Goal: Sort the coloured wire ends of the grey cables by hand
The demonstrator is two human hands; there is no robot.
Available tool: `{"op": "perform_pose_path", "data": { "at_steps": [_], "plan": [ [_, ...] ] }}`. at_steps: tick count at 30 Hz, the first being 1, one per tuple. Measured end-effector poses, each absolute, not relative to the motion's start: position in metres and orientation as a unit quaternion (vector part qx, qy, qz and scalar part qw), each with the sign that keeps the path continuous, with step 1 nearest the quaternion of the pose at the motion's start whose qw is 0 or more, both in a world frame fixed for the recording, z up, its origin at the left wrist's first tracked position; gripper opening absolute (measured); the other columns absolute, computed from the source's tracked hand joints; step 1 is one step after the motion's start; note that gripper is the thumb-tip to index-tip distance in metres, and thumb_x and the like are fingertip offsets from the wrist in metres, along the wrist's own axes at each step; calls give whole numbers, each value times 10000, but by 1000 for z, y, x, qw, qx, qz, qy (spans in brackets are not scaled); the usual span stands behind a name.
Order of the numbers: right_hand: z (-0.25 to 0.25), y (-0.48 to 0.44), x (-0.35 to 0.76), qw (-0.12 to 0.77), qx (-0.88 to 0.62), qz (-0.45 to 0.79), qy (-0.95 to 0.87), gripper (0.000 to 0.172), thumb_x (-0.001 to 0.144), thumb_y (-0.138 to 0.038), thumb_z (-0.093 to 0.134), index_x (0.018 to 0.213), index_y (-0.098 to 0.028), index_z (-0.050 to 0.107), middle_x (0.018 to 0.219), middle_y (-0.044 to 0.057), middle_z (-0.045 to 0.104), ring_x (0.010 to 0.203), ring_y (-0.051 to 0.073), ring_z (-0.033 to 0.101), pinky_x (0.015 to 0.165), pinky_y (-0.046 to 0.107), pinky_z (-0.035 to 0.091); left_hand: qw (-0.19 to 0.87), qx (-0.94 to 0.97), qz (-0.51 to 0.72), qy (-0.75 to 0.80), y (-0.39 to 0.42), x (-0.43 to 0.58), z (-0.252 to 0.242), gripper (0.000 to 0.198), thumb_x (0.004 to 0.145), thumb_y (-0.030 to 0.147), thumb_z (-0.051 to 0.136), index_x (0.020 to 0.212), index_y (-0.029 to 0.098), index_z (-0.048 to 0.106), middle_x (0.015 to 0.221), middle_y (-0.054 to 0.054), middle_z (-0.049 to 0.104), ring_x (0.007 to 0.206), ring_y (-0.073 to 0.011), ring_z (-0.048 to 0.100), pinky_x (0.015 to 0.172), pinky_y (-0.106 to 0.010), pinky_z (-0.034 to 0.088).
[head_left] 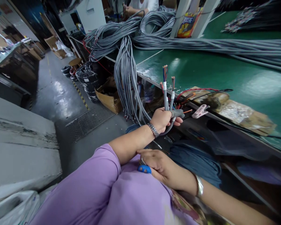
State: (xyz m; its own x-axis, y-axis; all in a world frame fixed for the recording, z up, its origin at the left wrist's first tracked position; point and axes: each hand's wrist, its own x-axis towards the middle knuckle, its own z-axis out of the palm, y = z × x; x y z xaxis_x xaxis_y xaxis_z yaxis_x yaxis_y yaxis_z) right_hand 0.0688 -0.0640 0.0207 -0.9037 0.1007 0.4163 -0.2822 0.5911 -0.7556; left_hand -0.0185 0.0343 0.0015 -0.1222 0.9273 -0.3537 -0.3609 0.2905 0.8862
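My left hand (pixel 165 120), the one with the metal-link watch (pixel 153 130) on its wrist, is closed around some grey round cables (pixel 166 103) with white bands near the tops. They're sticking up just off the table edge, stripped ends fanning out in thin multicoloured wires (pixel 165 72), and a grey length loops below my fist. One digit there has a dull grey cover (pixel 177 113) on it.

My right hand (pixel 155 164) is up against my left forearm, fingers loosely curled, blue wrap (pixel 144 169) on the thumb. Palm's hidden, so can't tell if there's anything in it.

Just past my left fingers there's a pale pink plastic clip (pixel 200 111), and near that a lumpy brown-taped parcel (pixel 245 114) along the edge of the shiny green tabletop (pixel 248 70). A fat bundle of grey cables (pixel 125 67) spills over the edge beyond my left hand, next to an open cardboard box (pixel 110 95) on the floor.
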Motion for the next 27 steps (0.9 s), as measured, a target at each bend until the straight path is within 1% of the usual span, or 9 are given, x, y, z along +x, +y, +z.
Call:
{"op": "perform_pose_path", "data": {
  "at_steps": [3, 5, 8, 9, 11, 15, 20, 24, 27],
  "plan": [
    [21, -63, 69, 243, 12, 416, -876, 313, 963, -341, 332, 746, -188, 497, 664, 0, 512, 639, 122, 481, 992, 420, 359, 606, 273, 536, 521, 34, -18, -1, 159, 781, 178, 595, 636, 113, 585, 476, -25, 584, 394, -98, 543, 358, -192, 209],
    [21, -63, 68, 230, 19, 423, -876, 314, 960, -335, 345, 722, -184, 484, 649, -12, 487, 620, 111, 466, 984, 413, 356, 606, 274, 534, 523, 34, -18, -3, 178, 782, 204, 612, 632, 111, 584, 476, -26, 584, 393, -97, 543, 354, -187, 196],
    [19, -63, 68, 188, 43, 485, -853, 376, 962, -383, 325, 662, -186, 438, 616, -24, 424, 571, 100, 397, 734, 283, 434, 604, 275, 532, 525, 31, -18, -4, 223, 761, 278, 658, 632, 108, 594, 481, -28, 588, 389, -92, 536, 356, -181, 220],
    [18, -62, 70, 185, 39, 505, -842, 382, 958, -393, 332, 652, -187, 429, 613, -23, 412, 564, 99, 377, 641, 249, 409, 603, 278, 534, 524, 28, -18, -4, 245, 748, 307, 673, 628, 107, 597, 482, -29, 590, 387, -90, 534, 357, -180, 240],
    [16, -59, 76, 199, 18, 533, -822, 371, 943, -395, 372, 644, -183, 427, 612, -22, 407, 564, 96, 359, 551, 227, 344, 590, 281, 553, 517, 18, -20, -2, 275, 715, 348, 699, 619, 108, 604, 481, -23, 590, 384, -87, 533, 359, -178, 275],
    [0, -45, 98, 268, -96, 555, -782, 425, 896, -443, 462, 569, -172, 426, 555, -32, 380, 527, 85, 334, 516, 229, 300, 555, 319, 579, 506, -7, -27, -5, 326, 660, 416, 728, 625, 105, 634, 467, -22, 593, 376, -90, 529, 350, -178, 282],
    [-26, -26, 120, 363, -385, 596, -604, 475, 836, -569, 489, 572, -175, 476, 515, -30, 427, 489, 86, 364, 494, 231, 326, 519, 344, 593, 510, -25, -34, -17, 329, 663, 439, 726, 662, 117, 657, 494, -26, 627, 415, -100, 551, 408, -195, 375],
    [-24, -15, 117, 405, -400, 648, -506, 367, 754, -543, 614, 765, -178, 576, 684, -3, 549, 583, 105, 462, 568, 248, 407, 508, 370, 584, 513, -26, -30, -21, 310, 671, 424, 730, 651, 124, 654, 485, -22, 627, 402, -92, 537, 395, -187, 351],
    [-19, -9, 112, 417, -400, 649, -495, 352, 719, -520, 655, 773, -179, 587, 700, -3, 560, 586, 106, 460, 551, 245, 398, 502, 377, 587, 512, -25, -27, -23, 300, 670, 414, 736, 630, 133, 640, 477, -15, 624, 396, -86, 524, 391, -181, 342]
  ]
}}
